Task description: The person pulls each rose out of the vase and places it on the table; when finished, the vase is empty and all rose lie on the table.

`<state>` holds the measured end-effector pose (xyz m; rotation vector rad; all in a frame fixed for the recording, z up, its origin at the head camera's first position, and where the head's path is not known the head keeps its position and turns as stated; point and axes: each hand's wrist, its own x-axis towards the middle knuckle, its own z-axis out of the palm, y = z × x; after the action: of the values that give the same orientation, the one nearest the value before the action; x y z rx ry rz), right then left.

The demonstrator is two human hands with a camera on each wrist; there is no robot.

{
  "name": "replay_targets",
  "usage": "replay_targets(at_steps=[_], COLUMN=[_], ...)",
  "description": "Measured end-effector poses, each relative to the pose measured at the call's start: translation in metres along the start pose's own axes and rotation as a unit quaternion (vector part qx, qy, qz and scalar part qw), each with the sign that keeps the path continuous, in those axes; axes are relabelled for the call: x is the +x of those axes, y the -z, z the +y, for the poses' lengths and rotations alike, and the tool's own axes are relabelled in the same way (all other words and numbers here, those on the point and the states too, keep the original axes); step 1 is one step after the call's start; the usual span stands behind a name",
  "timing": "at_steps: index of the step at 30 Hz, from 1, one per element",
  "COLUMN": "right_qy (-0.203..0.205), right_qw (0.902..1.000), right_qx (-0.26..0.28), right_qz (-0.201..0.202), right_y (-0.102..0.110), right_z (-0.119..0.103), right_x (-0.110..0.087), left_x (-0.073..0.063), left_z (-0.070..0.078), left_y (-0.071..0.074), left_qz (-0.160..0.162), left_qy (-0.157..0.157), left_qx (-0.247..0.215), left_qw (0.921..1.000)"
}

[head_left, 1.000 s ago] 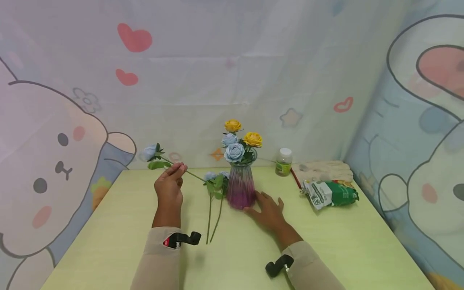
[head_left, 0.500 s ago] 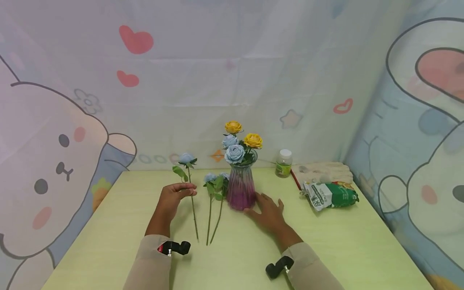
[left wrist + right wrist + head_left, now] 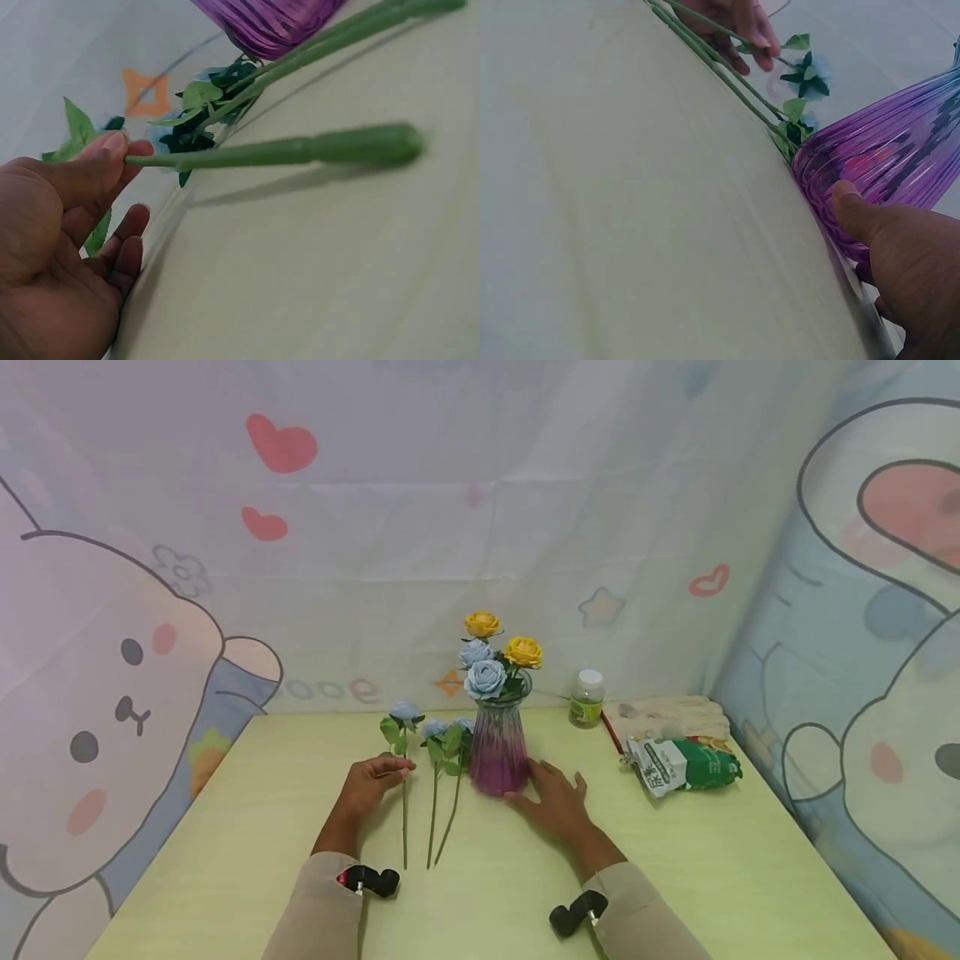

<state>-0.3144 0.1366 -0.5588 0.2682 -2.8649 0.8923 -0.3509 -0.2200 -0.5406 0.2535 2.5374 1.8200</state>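
My left hand (image 3: 371,793) pinches the stem of a blue artificial rose (image 3: 405,712) between thumb and fingertips. The green stem (image 3: 277,154) points toward me, just above the table in the left wrist view. Two more blue roses (image 3: 442,735) lie to its right, their heads partly hidden beside the vase. My right hand (image 3: 555,802) holds the base of the purple ribbed glass vase (image 3: 498,752), its thumb at the front and fingers at the right side. Yellow roses (image 3: 522,652) and blue roses (image 3: 485,678) stand in the vase.
Behind the vase to the right stands a white-capped jar (image 3: 587,700). A green and white packet (image 3: 684,764), a pale glove (image 3: 667,714) and a thin red stick (image 3: 611,731) lie farther right on the pale table (image 3: 480,910). A printed curtain (image 3: 420,510) rises behind.
The held rose has turned from slanting left to pointing away from me. My left hand has lowered it toward the table alongside the two lying roses. My right hand stays at the vase.
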Motion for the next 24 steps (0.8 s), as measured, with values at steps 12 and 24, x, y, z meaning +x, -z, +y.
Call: replay_targets(at_steps=[12, 24], right_qy=[0.009, 0.005], right_qw=[0.9999, 1.0000], right_qx=[-0.002, -0.001], right_qz=[0.011, 0.004], right_y=[-0.002, -0.001], right_z=[0.004, 0.001], right_x=[0.002, 0.001], left_x=[-0.001, -0.001], left_z=[-0.008, -0.010], left_y=[-0.008, -0.008], left_qz=[0.024, 0.080], left_qy=[0.000, -0.039], left_qx=[0.127, 0.169], left_qw=[0.9917, 0.9815])
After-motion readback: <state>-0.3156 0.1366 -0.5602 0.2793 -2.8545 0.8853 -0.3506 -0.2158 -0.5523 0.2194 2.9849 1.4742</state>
